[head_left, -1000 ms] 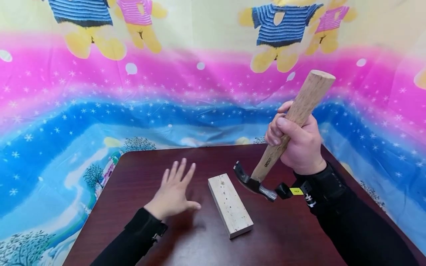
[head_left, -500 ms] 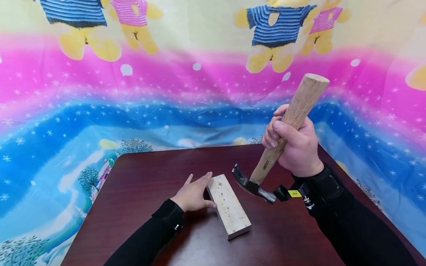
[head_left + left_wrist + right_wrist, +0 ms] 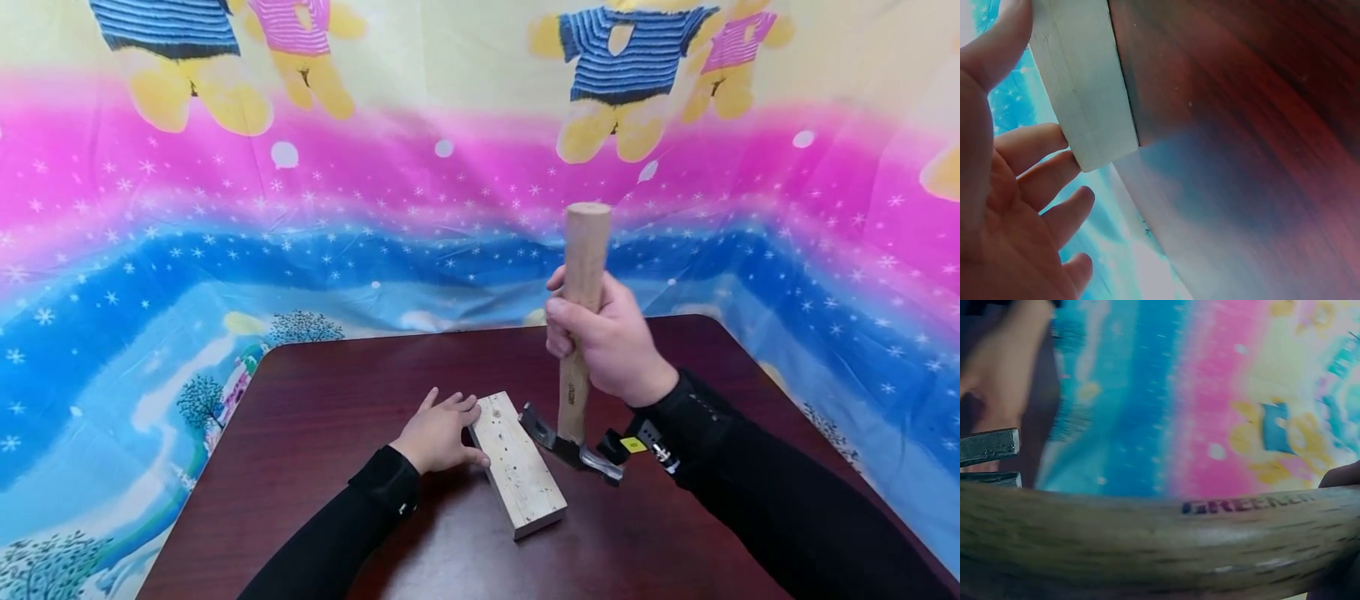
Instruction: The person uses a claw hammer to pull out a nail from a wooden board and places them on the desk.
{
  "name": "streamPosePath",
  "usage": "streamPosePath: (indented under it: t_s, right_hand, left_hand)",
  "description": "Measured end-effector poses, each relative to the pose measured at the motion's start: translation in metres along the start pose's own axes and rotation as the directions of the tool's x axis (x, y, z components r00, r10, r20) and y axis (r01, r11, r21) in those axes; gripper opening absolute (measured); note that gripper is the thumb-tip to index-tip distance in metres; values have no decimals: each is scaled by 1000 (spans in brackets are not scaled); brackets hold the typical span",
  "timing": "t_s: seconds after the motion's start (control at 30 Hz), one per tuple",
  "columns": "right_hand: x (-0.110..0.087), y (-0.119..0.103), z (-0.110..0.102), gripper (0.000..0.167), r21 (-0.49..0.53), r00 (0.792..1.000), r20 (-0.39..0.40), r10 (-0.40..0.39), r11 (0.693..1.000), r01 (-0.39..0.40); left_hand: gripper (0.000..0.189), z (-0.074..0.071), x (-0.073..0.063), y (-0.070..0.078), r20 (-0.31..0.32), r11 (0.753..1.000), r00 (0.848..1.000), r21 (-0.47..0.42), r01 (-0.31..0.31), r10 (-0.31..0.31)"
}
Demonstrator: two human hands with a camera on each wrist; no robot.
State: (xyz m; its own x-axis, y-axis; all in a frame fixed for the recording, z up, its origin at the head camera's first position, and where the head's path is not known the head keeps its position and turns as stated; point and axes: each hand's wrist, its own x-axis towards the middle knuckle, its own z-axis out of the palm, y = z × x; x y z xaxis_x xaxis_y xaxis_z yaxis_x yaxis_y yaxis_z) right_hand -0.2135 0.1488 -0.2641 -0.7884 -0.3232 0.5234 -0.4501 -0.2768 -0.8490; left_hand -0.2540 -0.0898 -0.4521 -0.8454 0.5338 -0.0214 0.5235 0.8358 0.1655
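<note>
A claw hammer (image 3: 582,258) with a wooden handle is in my right hand (image 3: 603,333), fingers wrapped round the middle of the handle. The handle stands nearly upright, and the dark metal head hangs down, its claw near the right side of a pale wooden block (image 3: 521,467). Small dark marks dot the block's top. My left hand (image 3: 441,433) touches the block's left side with thumb and fingertips, the fingers fairly straight. In the left wrist view, the thumb and two fingers (image 3: 1032,147) meet the block's side (image 3: 1088,87); the other fingers are off it. Handle lettering shows in the right wrist view.
The block lies on a dark red-brown table (image 3: 337,375) with a rounded far corner. A printed cloth (image 3: 360,200) with bears and snowflakes hangs behind and at both sides. Black sleeves (image 3: 337,525) cover both forearms, and a small camera (image 3: 617,446) sits at the right wrist.
My left hand has moved right from above the table to the block's left side. My right hand has brought the hammer left and turned its handle more upright. The block lies still.
</note>
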Motion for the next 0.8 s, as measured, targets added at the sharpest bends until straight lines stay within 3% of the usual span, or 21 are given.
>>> streamPosePath:
  t_s: [0.17, 0.37, 0.57, 0.8]
  right_hand:
    - [10, 28, 14, 16, -158, 984, -6, 178, 971, -176]
    - [29, 68, 25, 21, -246, 934, -15, 357, 904, -349]
    - [46, 100, 34, 21, -308, 903, 7, 431, 859, -408]
    - [62, 116, 42, 19, -329, 876, 5, 483, 828, -454]
  left_hand:
    - [89, -5, 2, 0, 33, 999, 999, 33, 17, -18]
    - [89, -8, 6, 1, 77, 998, 996, 35, 43, -45]
    - [88, -8, 4, 4, 89, 998, 994, 29, 55, -58]
    - [88, -9, 3, 4, 85, 997, 994, 43, 64, -68]
